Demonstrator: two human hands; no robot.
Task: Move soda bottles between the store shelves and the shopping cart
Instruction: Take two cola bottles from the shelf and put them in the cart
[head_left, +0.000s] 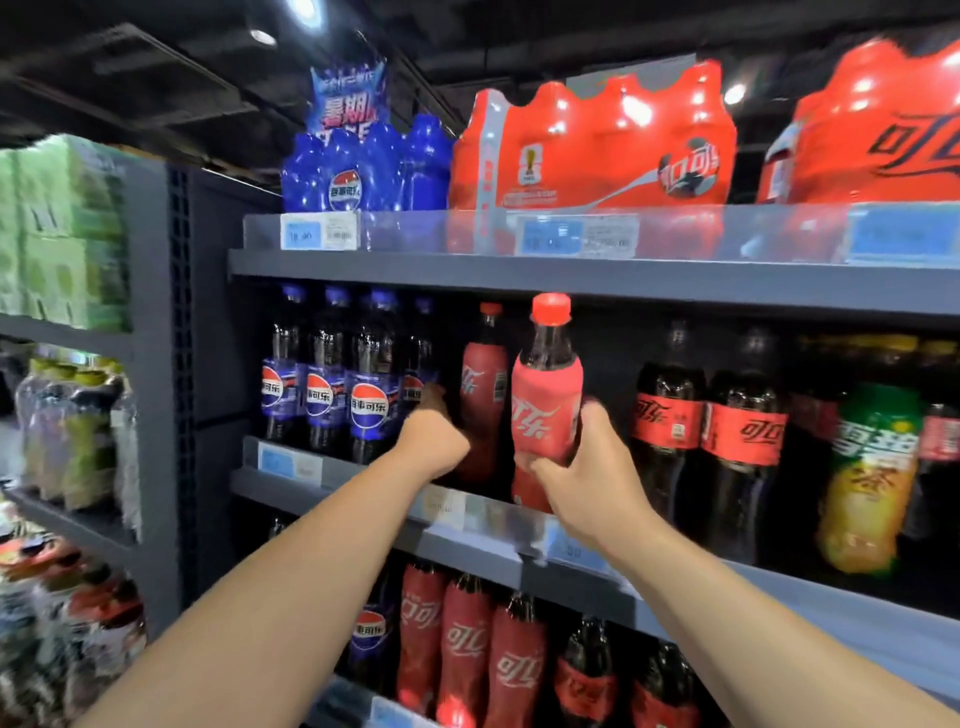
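My right hand (587, 478) grips a red-labelled cola bottle (545, 405) with a red cap at its lower half, holding it upright at the front edge of the middle shelf (363, 480). My left hand (434, 441) reaches into that shelf and holds a second red cola bottle (484, 384) standing further back, with fingers wrapped round its left side. Blue-labelled cola bottles (369, 379) stand in a row just left of it. The shopping cart is out of view.
Black-labelled cola bottles (706, 421) and a green-and-yellow drink bottle (867, 478) stand to the right on the same shelf. Shrink-wrapped red packs (597, 145) and a blue pack (358, 166) fill the top shelf. More cola bottles (467, 649) stand on the shelf below.
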